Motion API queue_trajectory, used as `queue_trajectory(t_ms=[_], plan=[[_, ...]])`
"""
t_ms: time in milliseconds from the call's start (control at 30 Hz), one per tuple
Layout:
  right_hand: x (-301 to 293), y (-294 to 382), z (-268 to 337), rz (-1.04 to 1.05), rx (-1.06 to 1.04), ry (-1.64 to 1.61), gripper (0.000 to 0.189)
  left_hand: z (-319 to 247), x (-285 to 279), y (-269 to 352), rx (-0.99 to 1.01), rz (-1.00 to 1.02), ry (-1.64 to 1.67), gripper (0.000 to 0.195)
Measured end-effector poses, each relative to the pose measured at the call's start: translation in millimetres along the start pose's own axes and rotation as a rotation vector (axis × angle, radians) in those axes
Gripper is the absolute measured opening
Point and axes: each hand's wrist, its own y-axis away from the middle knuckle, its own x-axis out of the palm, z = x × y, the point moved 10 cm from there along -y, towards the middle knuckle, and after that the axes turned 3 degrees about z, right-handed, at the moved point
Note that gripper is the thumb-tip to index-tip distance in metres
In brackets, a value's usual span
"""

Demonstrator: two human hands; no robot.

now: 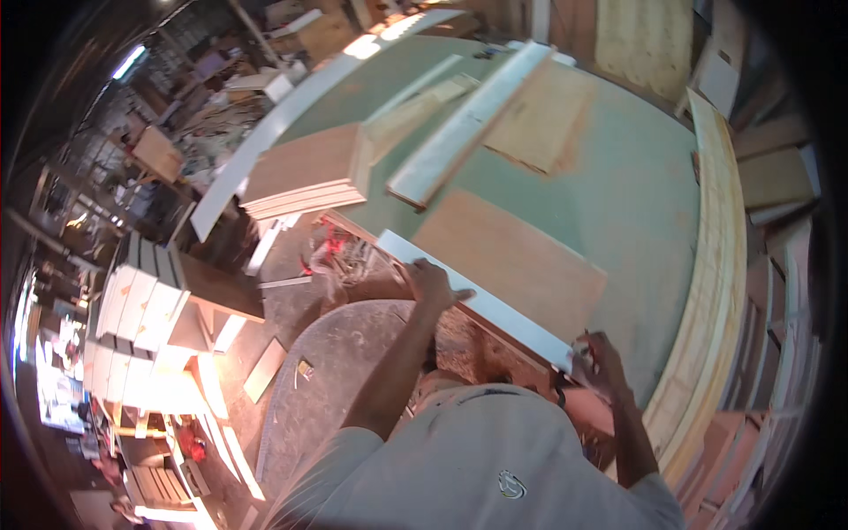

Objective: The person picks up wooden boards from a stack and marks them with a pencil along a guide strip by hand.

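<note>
A long narrow white-faced board (487, 295) lies along the near edge of the green-topped workbench (642, 165). My left hand (434, 285) holds this board near its far-left end, the thumb stretched out along the edge. At the opposite end, my right hand (599, 364) has its fingers bent around the board's corner. Whether a small item is pinched in those fingers is too blurred to tell. Just beyond the white board, a thin plywood panel (517, 255) rests flat on the bench.
A stack of plywood panels (305, 165) sits at the bench's left edge. Another white-faced board (470, 126) crosses the middle, beside a plywood piece (543, 119). Long timber planks (712, 278) line the right side. White-faced boxes (139, 298) are piled at left.
</note>
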Motion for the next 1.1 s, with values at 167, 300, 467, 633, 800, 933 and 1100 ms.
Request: queue_trajectory(t_ms=[167, 300, 467, 633, 800, 933, 1100], plan=[[25, 1, 25, -0.083, 0.03, 0.155, 0.062, 42, -8, 3, -0.011, -0.275, 0.363, 0.102], [-11, -24, 67, -0.128, -0.164, 0.132, 0.056, 161, -25, 1, -0.306, -0.604, 1.048, 0.067], [-18, -90, 58, -0.364, -0.041, -0.257, 0.036, 355, -6, -39, -0.502, -0.736, 1.122, 0.044], [-6, -185, 43, -0.566, 0.294, -0.053, 0.038, 536, 12, -91, -0.744, -0.763, 0.871, 0.052], [-10, -226, -7, -0.618, 0.596, 0.416, 0.041, 663, 13, -168, -0.871, -0.61, 0.796, 0.071], [-1, -260, -53, -0.538, 0.704, 0.47, 0.049, 788, 23, -222, -0.673, -0.597, 0.757, 0.079], [-9, -272, -2, -0.69, 0.497, 0.715, 0.06, 751, -3, -290, -0.482, -0.458, 0.789, 0.046]])
